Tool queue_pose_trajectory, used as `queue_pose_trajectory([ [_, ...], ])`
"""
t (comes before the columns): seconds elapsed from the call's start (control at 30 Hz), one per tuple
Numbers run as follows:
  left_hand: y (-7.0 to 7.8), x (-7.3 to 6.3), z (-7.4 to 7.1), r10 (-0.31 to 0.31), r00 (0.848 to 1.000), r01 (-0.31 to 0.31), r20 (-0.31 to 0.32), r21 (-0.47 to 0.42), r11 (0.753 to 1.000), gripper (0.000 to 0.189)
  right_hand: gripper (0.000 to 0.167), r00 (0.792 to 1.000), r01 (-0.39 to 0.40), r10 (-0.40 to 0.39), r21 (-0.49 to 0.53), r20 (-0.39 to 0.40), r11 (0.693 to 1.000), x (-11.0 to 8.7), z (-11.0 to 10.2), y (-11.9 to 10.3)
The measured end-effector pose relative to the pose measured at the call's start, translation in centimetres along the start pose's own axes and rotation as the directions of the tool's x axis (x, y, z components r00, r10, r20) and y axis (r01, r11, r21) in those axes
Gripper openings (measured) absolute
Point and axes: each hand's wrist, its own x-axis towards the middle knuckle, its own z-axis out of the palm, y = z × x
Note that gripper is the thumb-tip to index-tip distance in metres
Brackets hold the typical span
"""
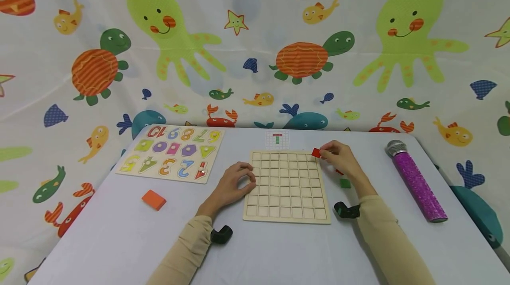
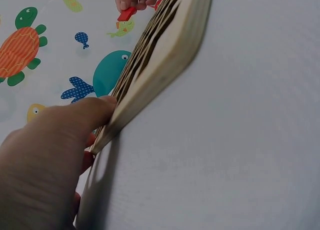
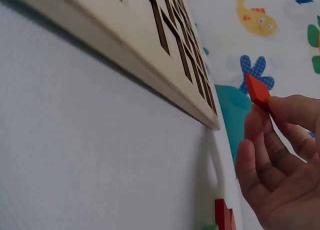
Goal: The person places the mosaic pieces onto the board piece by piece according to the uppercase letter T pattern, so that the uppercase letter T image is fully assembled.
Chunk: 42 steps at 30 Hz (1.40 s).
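A pale wooden grid board (image 1: 286, 221) lies mid-table, its square cells bare. At its left edge my left hand (image 1: 231, 185) holds on with curled thumb and fingers; in the left wrist view, the thumb (image 2: 95, 110) touches the rim. My right hand (image 1: 341, 159) pinches a small red square tile (image 1: 316, 152) between thumb and fingers, by the board's far right corner. The right wrist view has this red tile (image 3: 257, 92) raised and tilted. Below that hand lie a green tile (image 1: 345, 183) and another red piece (image 1: 339, 171), partly hidden.
Behind the board lies a pattern card (image 1: 277, 140) with a red and green T. A number and shape puzzle (image 1: 171, 152) and an orange block (image 1: 153, 200) are to the left. A purple glittery microphone (image 1: 418, 183) lies right. A sea-animal cloth (image 1: 255, 55) hangs behind.
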Motion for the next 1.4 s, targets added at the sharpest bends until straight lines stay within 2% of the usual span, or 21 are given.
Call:
queue_pose_trajectory([
  [0.4, 0.3, 0.2, 0.0, 0.003, 1.000, -0.003, 0.008, -0.013, 1.000, 0.010, 0.028, 0.996, 0.069, -0.072, 0.054, 0.053, 0.996, 0.4, 1.4, -0.8],
  [0.8, 0.5, 0.3, 0.0, 0.005, 1.000, -0.005, -0.003, -0.025, 1.000, 0.009, 0.025, 0.993, 0.074, -0.079, 0.057, 0.087, 0.996, 0.7, 2.4, -2.0],
  [1.1, 0.5, 0.1, -0.2, -0.017, 1.000, 0.017, 0.015, -0.016, 1.000, 0.008, 0.022, 0.988, 0.092, -0.096, 0.040, 0.121, 0.995, 1.1, 4.4, -3.0],
  [1.4, 0.4, 0.1, -0.4, -0.006, 1.000, 0.006, 0.008, -0.017, 1.000, 0.008, 0.017, 0.980, 0.120, -0.126, 0.053, 0.151, 0.991, 1.4, 6.1, -3.8],
])
